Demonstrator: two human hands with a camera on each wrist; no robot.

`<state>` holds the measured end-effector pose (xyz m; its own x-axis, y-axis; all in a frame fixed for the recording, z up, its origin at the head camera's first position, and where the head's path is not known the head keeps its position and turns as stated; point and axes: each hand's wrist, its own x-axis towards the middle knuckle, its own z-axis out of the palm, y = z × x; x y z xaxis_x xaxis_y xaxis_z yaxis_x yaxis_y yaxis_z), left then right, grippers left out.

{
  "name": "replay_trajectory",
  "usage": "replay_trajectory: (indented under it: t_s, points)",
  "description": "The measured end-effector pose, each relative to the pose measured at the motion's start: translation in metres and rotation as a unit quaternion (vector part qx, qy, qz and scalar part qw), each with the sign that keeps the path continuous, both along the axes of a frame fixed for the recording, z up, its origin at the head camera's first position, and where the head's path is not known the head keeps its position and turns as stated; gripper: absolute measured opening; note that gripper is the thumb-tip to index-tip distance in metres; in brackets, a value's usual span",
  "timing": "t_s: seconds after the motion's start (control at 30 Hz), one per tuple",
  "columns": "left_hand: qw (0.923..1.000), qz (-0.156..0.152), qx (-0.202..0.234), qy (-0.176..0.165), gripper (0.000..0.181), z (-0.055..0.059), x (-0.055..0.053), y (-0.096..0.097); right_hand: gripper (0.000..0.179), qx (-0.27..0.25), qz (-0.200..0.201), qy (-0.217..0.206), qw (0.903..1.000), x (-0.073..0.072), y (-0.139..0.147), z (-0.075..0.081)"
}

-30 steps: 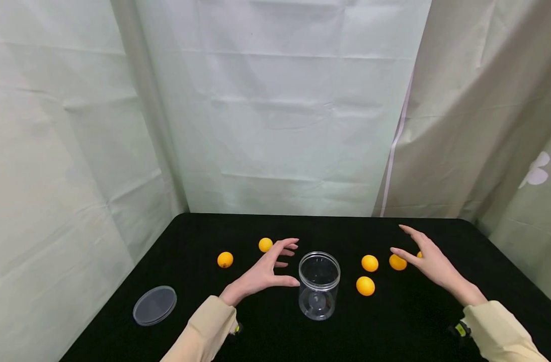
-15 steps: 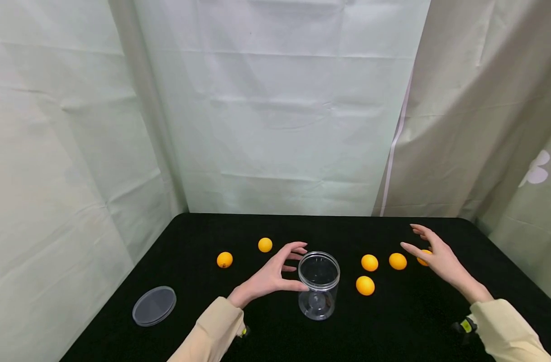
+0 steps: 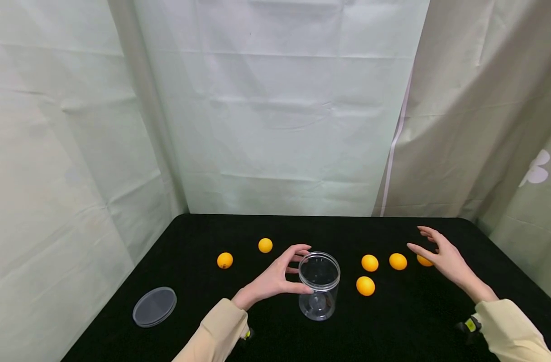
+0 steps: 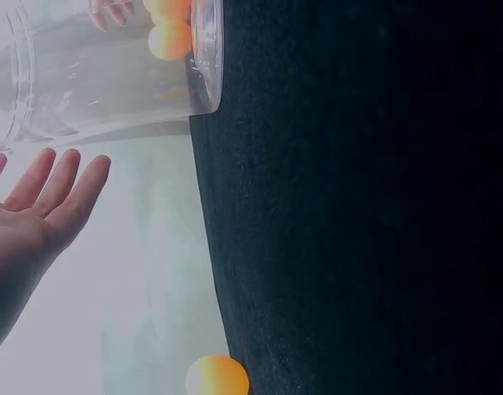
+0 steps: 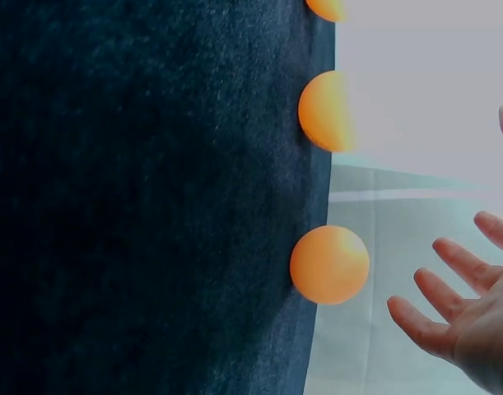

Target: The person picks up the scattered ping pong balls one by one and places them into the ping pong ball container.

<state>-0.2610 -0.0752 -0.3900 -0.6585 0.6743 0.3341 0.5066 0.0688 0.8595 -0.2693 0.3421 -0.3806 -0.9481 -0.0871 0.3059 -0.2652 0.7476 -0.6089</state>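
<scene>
While the left hand [image 3: 277,278] holds thumb and fingers apart beside the clear jar [image 3: 318,300] (upright on black cloth [image 3: 370,337]), the right hand [image 3: 451,262] hovers near the rightmost orange ball [image 3: 423,261]; its fingers are relaxed. A round lid [image 3: 154,307] lies farther left.

Even light from the head camera, blown whites at the wrists

The head view is bright and fairly sharp, soft light spreading over the pale back curtain [image 3: 275,110]; a broad diagonal shadow dulls the right-hand curtain [image 3: 465,141]; the black worktop [image 3: 193,286] swallows nearly all detail; thin highlights edge the clear jar [image 3: 319,306]; the left wrist view is hazy, with milky glare across the jar, while its right side sinks to near-black; the left hand [image 4: 37,214] darkens toward the wrist; in the right wrist view the upper right burns to flat white, eating the edge of the middle ball [image 5: 317,111]; faint grain speckles the worktop there
</scene>
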Motion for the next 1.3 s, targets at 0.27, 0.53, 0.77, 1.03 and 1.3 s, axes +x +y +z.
replay_trajectory:
  t_s: [0.27,0.53,0.77,1.03,1.3]
  points:
    - [1.0000,0.003,-0.006,0.001,0.077,-0.001,-0.001,0.002,0.075,0.009,-0.019,-0.012,0.9997,-0.002,0.006,-0.003]
    - [0.9999,0.000,-0.011,-0.003,0.077,-0.004,-0.001,0.004,0.074,0.012,-0.024,-0.022,0.9994,-0.001,0.011,-0.005]
    - [0.9999,-0.001,-0.010,-0.009,0.077,-0.003,-0.001,0.007,0.076,0.017,-0.032,-0.031,0.9988,-0.003,0.015,-0.008]
    - [0.9999,-0.005,-0.007,-0.010,0.072,-0.004,-0.001,0.009,0.077,0.026,-0.036,-0.034,0.9984,-0.005,0.020,-0.013]
    - [0.9999,-0.013,-0.001,-0.009,0.071,-0.005,-0.001,0.011,0.077,0.036,-0.034,-0.035,0.9982,-0.005,0.025,-0.018]
